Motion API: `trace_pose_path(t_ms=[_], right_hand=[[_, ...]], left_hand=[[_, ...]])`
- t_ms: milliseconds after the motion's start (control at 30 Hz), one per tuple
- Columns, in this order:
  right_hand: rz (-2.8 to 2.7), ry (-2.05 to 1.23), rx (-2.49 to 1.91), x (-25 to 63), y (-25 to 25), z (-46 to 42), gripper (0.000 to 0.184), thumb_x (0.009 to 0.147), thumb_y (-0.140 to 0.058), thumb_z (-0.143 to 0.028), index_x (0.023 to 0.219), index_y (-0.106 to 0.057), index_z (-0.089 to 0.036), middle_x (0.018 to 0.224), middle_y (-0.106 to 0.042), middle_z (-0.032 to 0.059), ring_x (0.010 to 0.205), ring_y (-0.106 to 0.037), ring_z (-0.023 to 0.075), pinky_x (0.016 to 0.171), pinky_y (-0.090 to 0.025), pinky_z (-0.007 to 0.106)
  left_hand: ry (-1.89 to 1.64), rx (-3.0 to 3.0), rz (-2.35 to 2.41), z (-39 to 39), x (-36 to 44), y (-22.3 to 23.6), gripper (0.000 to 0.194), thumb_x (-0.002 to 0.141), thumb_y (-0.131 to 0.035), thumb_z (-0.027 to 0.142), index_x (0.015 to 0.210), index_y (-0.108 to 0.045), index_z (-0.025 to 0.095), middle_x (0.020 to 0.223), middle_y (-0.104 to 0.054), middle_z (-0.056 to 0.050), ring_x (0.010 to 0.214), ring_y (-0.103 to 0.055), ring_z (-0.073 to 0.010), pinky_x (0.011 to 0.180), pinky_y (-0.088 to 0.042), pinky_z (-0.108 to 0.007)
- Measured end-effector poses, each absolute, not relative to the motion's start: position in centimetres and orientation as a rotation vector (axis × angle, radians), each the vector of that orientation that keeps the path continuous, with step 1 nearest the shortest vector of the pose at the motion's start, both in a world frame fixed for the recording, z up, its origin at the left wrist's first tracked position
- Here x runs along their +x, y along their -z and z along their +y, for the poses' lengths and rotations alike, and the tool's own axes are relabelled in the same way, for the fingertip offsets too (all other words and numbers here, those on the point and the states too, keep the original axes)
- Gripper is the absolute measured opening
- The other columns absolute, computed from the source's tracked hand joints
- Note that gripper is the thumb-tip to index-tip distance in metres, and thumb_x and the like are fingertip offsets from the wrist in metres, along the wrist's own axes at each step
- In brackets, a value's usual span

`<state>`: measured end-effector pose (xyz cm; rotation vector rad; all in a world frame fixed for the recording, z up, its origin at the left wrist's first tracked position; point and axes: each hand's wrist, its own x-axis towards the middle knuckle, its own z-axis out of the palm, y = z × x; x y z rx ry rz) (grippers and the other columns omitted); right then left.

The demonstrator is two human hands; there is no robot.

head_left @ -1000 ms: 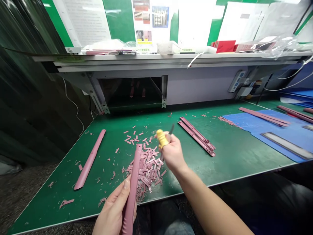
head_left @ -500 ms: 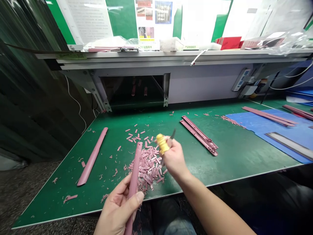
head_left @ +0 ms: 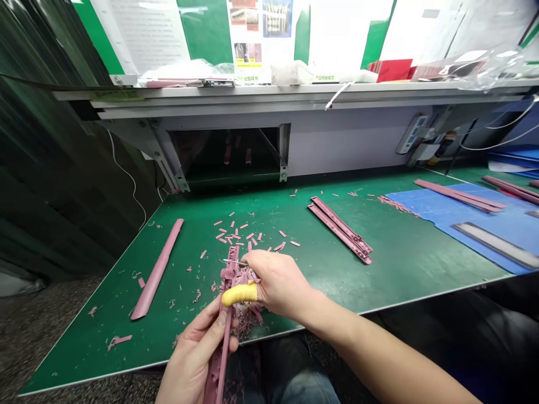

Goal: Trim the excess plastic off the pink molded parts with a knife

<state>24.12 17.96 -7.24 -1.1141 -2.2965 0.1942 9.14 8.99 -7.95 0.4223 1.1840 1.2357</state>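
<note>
My left hand is wrapped round a long pink plastic strip, its ribbed inner side facing up. My right hand grips a small knife, whose thin blade lies across the far end of the strip. The knife's handle is hidden in the fist. A yellow finger cot covers one right-hand digit, which rests against the strip. Under and behind the hands is a heap of pink plastic offcuts, partly covered by the right hand.
Another pink strip lies smooth side up at the left. Two strips lie ribbed side up right of centre. Farther right, a blue sheet bears more strips and a grey bar. A shelf crosses above the green table.
The strip in my left hand has turned from smooth side to ribbed side up. My right hand has come left and down, bringing the blade onto the strip's far end.
</note>
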Motion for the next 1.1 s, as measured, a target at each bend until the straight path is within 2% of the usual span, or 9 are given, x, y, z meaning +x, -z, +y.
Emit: trace_pose_path(t_ms=[133,267,500,700,833,900,967,1033,1100], right_hand=[[-2.389,-0.015,-1.195,24.3,7.0,18.7,0.053,0.087,-0.044,-0.069,0.074,-0.051,-0.018,0.069,-0.058,0.0016,0.057,-0.044,0.0130,0.050,-0.018,0.026],[-2.422,0.053,-1.185,24.4,6.8,18.6,0.048,0.091,-0.045,-0.063,0.074,-0.051,-0.018,0.070,-0.058,0.0015,0.056,-0.044,0.0129,0.049,-0.018,0.027],[-2.499,0.005,-0.986,23.6,7.2,16.4,0.026,0.092,-0.054,-0.040,0.078,-0.050,-0.019,0.073,-0.059,0.0010,0.061,-0.050,0.0144,0.052,-0.021,0.028],[-2.759,-0.130,-0.584,22.4,12.1,7.2,0.020,0.086,-0.061,-0.034,0.076,-0.050,-0.021,0.064,-0.055,-0.0013,0.052,-0.046,0.0158,0.044,-0.017,0.030],[-2.768,-0.377,-0.335,23.3,14.3,4.8,0.027,0.092,-0.056,-0.035,0.069,-0.050,-0.021,0.055,-0.052,-0.0048,0.045,-0.044,0.0126,0.040,-0.022,0.028],[-2.634,-0.534,-0.555,24.1,13.2,6.9,0.027,0.093,-0.052,-0.043,0.080,-0.058,-0.020,0.065,-0.060,-0.0011,0.055,-0.052,0.0141,0.047,-0.033,0.026],[-2.402,-0.669,-0.734,24.6,11.1,10.2,0.026,0.098,-0.043,-0.038,0.099,-0.060,-0.019,0.083,-0.067,0.0033,0.070,-0.059,0.0152,0.061,-0.042,0.026],[-2.212,-0.717,-0.791,24.6,9.0,13.3,0.024,0.100,-0.038,-0.029,0.111,-0.057,-0.018,0.096,-0.067,0.0055,0.081,-0.060,0.0148,0.072,-0.044,0.026],[-2.112,-0.690,-0.816,24.2,7.5,15.4,0.022,0.100,-0.039,-0.025,0.108,-0.058,-0.018,0.096,-0.066,0.0054,0.082,-0.058,0.0145,0.073,-0.043,0.025]], left_hand=[[-1.264,0.328,1.109,9.0,9.3,7.7,0.038,0.061,-0.085,0.020,0.097,-0.075,0.021,0.077,-0.072,-0.002,0.066,-0.066,-0.0105,0.066,-0.057,-0.016],[-1.255,0.338,1.085,9.1,9.0,7.8,0.034,0.063,-0.082,0.013,0.095,-0.076,0.022,0.073,-0.073,-0.001,0.063,-0.068,-0.0124,0.058,-0.057,-0.016],[-1.336,0.394,0.963,10.2,8.5,8.0,0.029,0.071,-0.074,0.007,0.098,-0.075,0.018,0.083,-0.074,-0.004,0.070,-0.069,-0.0121,0.067,-0.058,-0.017],[-1.503,0.437,0.875,14.4,6.8,7.4,0.024,0.083,-0.056,0.003,0.099,-0.071,0.014,0.076,-0.064,-0.001,0.061,-0.060,-0.0052,0.059,-0.053,-0.013],[-1.566,0.439,0.836,16.2,5.5,7.0,0.024,0.088,-0.049,0.003,0.097,-0.069,0.012,0.079,-0.060,-0.001,0.063,-0.057,-0.0037,0.058,-0.051,-0.012],[-1.564,0.438,0.840,16.1,5.3,6.8,0.024,0.089,-0.048,0.004,0.099,-0.068,0.012,0.080,-0.058,0.000,0.065,-0.058,-0.0041,0.059,-0.052,-0.013],[-1.523,0.437,0.851,15.4,5.5,6.8,0.024,0.090,-0.048,0.006,0.103,-0.067,0.013,0.081,-0.057,0.000,0.065,-0.058,-0.0045,0.057,-0.052,-0.014],[-1.453,0.436,0.869,14.1,6.0,7.0,0.025,0.090,-0.051,0.009,0.109,-0.066,0.016,0.082,-0.058,0.000,0.059,-0.057,-0.0044,0.046,-0.049,-0.012],[-1.376,0.441,0.881,12.7,6.5,7.4,0.028,0.088,-0.056,0.011,0.113,-0.065,0.019,0.082,-0.059,0.000,0.049,-0.052,-0.0037,0.034,-0.041,-0.011]])
